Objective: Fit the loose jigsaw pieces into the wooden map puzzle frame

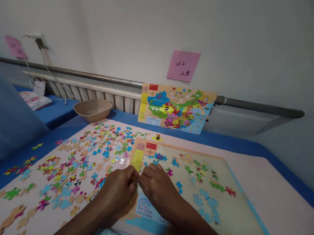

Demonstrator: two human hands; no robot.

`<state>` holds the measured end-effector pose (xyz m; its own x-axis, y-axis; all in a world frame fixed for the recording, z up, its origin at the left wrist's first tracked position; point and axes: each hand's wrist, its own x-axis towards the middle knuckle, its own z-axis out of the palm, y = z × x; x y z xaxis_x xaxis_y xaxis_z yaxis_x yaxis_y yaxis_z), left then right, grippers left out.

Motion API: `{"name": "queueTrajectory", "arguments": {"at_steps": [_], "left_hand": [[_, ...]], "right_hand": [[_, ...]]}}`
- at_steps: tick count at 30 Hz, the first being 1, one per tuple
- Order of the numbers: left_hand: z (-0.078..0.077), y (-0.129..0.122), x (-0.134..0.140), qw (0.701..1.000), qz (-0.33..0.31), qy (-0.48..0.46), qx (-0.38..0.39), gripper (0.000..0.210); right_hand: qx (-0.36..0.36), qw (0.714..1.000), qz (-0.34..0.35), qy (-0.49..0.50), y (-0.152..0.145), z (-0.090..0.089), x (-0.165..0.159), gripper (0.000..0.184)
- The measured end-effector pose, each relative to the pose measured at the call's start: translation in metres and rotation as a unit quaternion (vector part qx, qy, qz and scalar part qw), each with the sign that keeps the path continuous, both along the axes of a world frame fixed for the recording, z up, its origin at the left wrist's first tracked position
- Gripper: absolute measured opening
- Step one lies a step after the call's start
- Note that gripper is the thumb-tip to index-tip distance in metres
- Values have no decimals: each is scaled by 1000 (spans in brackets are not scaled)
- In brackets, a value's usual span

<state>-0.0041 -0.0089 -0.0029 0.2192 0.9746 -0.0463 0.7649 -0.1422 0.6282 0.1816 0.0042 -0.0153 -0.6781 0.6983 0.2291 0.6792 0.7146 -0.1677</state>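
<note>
My left hand (121, 187) is closed over the left part of the puzzle board (178, 194), beside its yellow strip (137, 159). Fingertip to fingertip with it, my right hand (156, 185) is also closed. Between them a small yellowish-tan puzzle piece (133, 179) shows, mostly hidden by the fingers. Finished border runs along the board's edges, with a red flag (151, 145) at the top left. Loose clusters lie inside the frame, among them a ring of light blue pieces (207, 203) and a red piece (230, 191).
Many loose puzzle pieces (70, 167) spread over the pink sheet (260, 175) on the left. A printed map picture (177, 108) leans on the wall rail (260, 107). Behind the pieces stands a tan basin (93, 109). Pink note (183, 66) on the wall.
</note>
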Motion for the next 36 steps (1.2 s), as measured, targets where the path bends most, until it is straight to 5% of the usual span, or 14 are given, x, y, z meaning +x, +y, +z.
{"name": "queueTrajectory", "arguments": {"at_steps": [6, 36], "left_hand": [[-2, 1, 1, 998, 17, -53, -14, 17], [-3, -4, 6, 999, 25, -35, 4, 24]], "right_hand": [[-9, 1000, -16, 14, -2, 1, -3, 18], [-21, 999, -41, 22, -5, 5, -6, 4]]}}
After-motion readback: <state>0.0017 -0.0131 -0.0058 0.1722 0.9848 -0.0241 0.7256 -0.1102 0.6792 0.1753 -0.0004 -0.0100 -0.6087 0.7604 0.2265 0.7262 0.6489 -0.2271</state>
